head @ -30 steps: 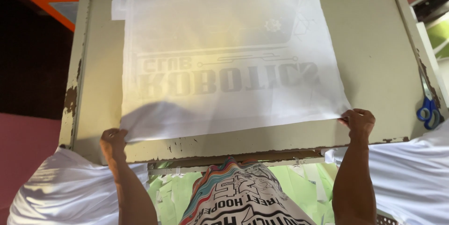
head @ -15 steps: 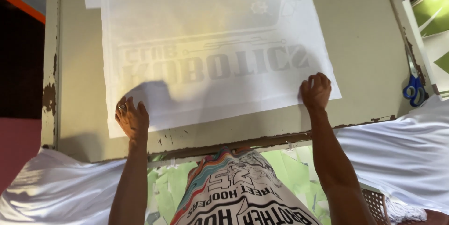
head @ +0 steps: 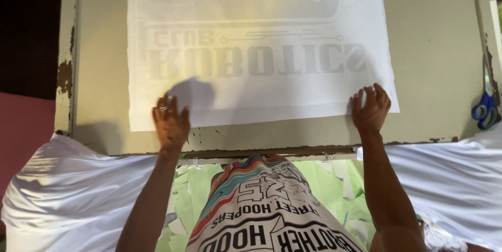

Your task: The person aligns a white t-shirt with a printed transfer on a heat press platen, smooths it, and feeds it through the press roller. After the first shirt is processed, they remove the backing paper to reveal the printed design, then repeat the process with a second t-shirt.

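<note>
A large white translucent sheet (head: 261, 37) with a faint grey mirrored print lies flat on a cream table (head: 434, 48). My left hand (head: 170, 121), a ring on one finger, rests palm down with fingers spread on the sheet's near left edge. My right hand (head: 370, 108) presses flat on the sheet's near right corner. Neither hand grips anything.
Blue-handled scissors (head: 485, 105) lie at the table's right edge. White cloth (head: 68, 194) hangs below the table's chipped front edge on the left, and more white cloth (head: 444, 178) on the right. Green paper scraps (head: 193, 199) lie on the floor under me.
Both hands slid forward from the table's front edge onto the sheet. The lifted near edge of the sheet now lies flat. The camera has moved closer.
</note>
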